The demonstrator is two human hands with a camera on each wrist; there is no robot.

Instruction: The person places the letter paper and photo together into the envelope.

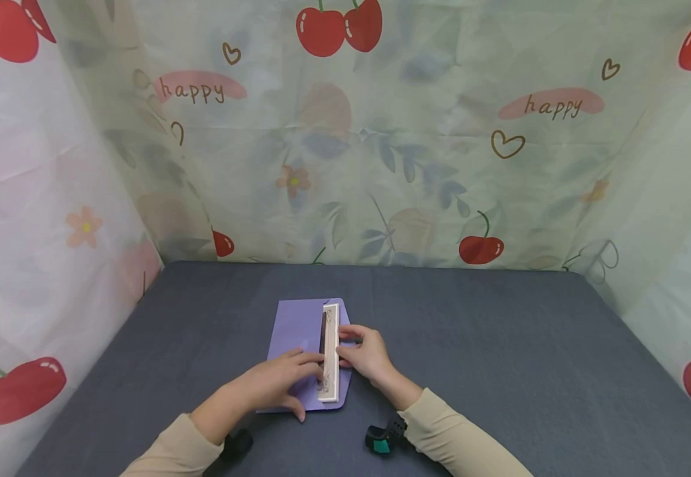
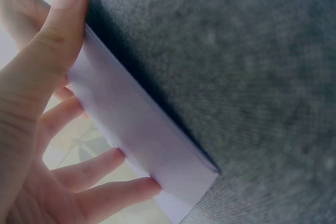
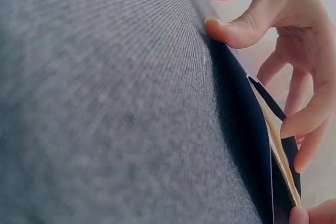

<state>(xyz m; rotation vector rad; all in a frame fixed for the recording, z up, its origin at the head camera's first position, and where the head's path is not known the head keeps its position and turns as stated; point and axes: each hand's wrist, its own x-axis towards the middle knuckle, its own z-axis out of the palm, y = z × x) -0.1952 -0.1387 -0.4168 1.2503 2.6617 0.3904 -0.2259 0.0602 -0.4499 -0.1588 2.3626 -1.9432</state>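
A purple envelope (image 1: 297,324) lies on the table, its flap folded out to the right. A cream printed card (image 1: 332,364) with a white border sticks partly out of its mouth. My left hand (image 1: 270,384) rests over the envelope, fingers spread toward the mouth, thumb by the near edge. In the left wrist view, several fingertips touch the purple envelope (image 2: 136,124). My right hand (image 1: 372,354) pinches the card's right edge from the flap side. The right wrist view shows the mouth gaping, with the card's pale edge (image 3: 278,150) inside; only right fingertips (image 3: 300,216) show there.
A dark grey cloth (image 1: 470,344) covers the table. Patterned curtains (image 1: 405,132) hang at the back and sides. A black band with a teal part (image 1: 381,442) is near the right wrist, and a dark object (image 1: 238,444) near the left.
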